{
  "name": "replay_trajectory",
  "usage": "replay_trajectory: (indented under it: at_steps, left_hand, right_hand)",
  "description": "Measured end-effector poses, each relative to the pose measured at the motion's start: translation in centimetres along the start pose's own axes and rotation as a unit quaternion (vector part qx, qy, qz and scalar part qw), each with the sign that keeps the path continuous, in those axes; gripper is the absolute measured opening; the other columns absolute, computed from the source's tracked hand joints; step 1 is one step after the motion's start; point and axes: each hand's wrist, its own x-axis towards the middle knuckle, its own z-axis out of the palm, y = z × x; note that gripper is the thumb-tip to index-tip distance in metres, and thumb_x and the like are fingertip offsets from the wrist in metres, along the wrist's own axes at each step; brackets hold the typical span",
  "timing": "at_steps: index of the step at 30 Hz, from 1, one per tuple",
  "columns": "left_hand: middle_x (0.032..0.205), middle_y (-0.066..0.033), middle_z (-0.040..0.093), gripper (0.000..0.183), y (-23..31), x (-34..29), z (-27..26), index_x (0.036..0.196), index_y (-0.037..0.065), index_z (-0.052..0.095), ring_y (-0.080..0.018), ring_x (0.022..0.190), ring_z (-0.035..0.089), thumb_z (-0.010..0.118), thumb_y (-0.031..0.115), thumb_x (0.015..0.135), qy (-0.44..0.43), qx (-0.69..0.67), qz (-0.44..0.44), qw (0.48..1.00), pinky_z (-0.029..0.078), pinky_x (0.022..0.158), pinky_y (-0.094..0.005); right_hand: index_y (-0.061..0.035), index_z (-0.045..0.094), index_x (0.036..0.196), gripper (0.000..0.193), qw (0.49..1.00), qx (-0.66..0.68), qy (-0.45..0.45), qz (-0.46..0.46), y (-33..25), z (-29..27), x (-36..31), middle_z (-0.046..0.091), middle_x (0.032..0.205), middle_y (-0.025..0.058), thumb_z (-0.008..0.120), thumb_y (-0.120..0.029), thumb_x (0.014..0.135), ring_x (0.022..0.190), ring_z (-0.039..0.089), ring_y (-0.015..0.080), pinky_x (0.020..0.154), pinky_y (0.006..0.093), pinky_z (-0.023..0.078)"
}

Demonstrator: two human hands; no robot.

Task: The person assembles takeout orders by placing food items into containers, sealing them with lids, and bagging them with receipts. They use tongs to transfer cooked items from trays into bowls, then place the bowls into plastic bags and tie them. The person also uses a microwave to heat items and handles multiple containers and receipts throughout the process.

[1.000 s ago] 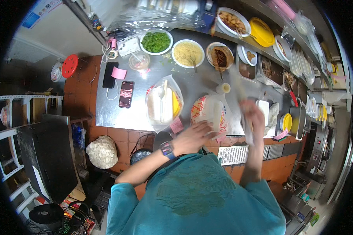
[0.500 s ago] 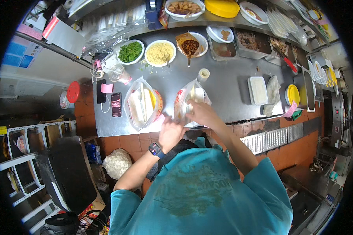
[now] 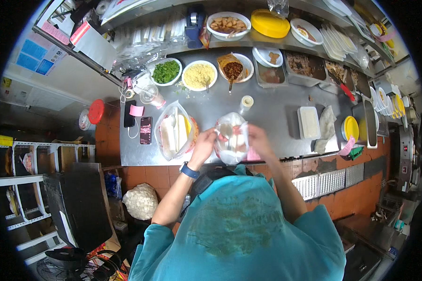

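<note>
Hidden and blurred around the clear bag

The right hand (image 3: 260,140) is motion-blurred, its fingers indistinct; the contents of the clear plastic bag (image 3: 231,140) are unreadable through glare; the teal-shirted torso (image 3: 234,225) hides the counter edge (image 3: 140,161) below the hands.

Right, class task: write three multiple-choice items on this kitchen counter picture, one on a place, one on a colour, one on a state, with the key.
1. Where is the bowl of chopped greens?
A. at the back of the counter, left of the bowl of yellow crumbs
B. on the floor
C. on the high shelf

2. What colour is the person's wristband?
A. red
B. dark blue
C. white

3. How is the clear plastic bag held?
A. lying untouched
B. by the left hand only
C. between the left hand and the right hand

Key: 1 A, the greens sit leftmost in the bowl row; 2 B, it shows dark blue on the left wrist; 3 C, both hands have a grip on its sides.
</note>
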Motion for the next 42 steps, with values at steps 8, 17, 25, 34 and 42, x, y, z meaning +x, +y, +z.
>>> replay_trajectory:
  at_steps: [8, 17, 25, 34, 42]
  left_hand:
    - [0.111, -0.0050, 0.070, 0.018, 1.0, 2.9, 0.5, 0.107, -0.002, 0.071, -0.0143, 0.095, 0.068, 0.064, 0.005, 0.092, -0.224, -0.010, -0.084, 0.971, 0.053, 0.078, -0.0302]
    - [0.107, -0.0129, 0.071, 0.020, 0.8, 3.0, -2.8, 0.100, -0.002, 0.070, -0.0234, 0.088, 0.068, 0.056, 0.009, 0.089, -0.096, -0.060, -0.087, 0.990, 0.055, 0.080, -0.0349]
    - [0.114, -0.0106, 0.066, 0.025, 1.9, 6.3, 1.6, 0.114, -0.003, 0.067, -0.0172, 0.100, 0.065, 0.061, 0.012, 0.095, -0.131, -0.104, -0.162, 0.972, 0.057, 0.087, -0.0334]
    - [0.108, -0.0170, 0.061, 0.048, 3.4, 0.9, -10.1, 0.120, 0.004, 0.058, -0.0316, 0.096, 0.061, 0.079, 0.019, 0.079, 0.283, 0.379, 0.162, 0.866, 0.051, 0.085, -0.0422]
    - [0.080, -0.0235, 0.068, 0.027, 4.2, -3.3, -17.6, 0.082, 0.002, 0.070, -0.0302, 0.087, 0.071, 0.054, 0.020, 0.095, 0.214, 0.532, -0.058, 0.817, 0.055, 0.077, -0.0404]
  right_hand:
    - [-0.0108, 0.061, 0.134, 0.050, 0.901, -0.381, 0.020, -0.205, 2.9, 1.5, 0.9, 0.068, 0.107, 0.0142, 0.068, -0.013, 0.084, 0.099, 0.063, 0.0297, 0.094, 0.0407, 0.048]
    - [0.0017, 0.068, 0.119, 0.033, 0.992, -0.046, -0.117, 0.004, 2.6, -8.4, 2.8, 0.074, 0.099, 0.0055, 0.059, -0.006, 0.089, 0.097, 0.065, 0.0157, 0.086, 0.0289, 0.052]
    - [-0.0005, 0.060, 0.131, 0.044, 0.966, -0.232, 0.093, -0.070, 2.6, 0.8, 3.3, 0.069, 0.116, 0.0146, 0.065, -0.002, 0.088, 0.105, 0.066, 0.0260, 0.087, 0.0344, 0.055]
    - [-0.0033, 0.067, 0.100, 0.029, 0.862, -0.448, 0.177, -0.157, -2.7, 4.9, 0.5, 0.066, 0.097, 0.0176, 0.074, -0.027, 0.085, 0.097, 0.063, 0.0370, 0.083, 0.0462, 0.052]
    - [-0.0020, 0.075, 0.096, 0.021, 0.936, -0.332, 0.014, 0.119, -0.9, 16.6, 11.8, 0.072, 0.108, 0.0133, 0.068, -0.022, 0.092, 0.098, 0.069, 0.0262, 0.084, 0.0378, 0.053]
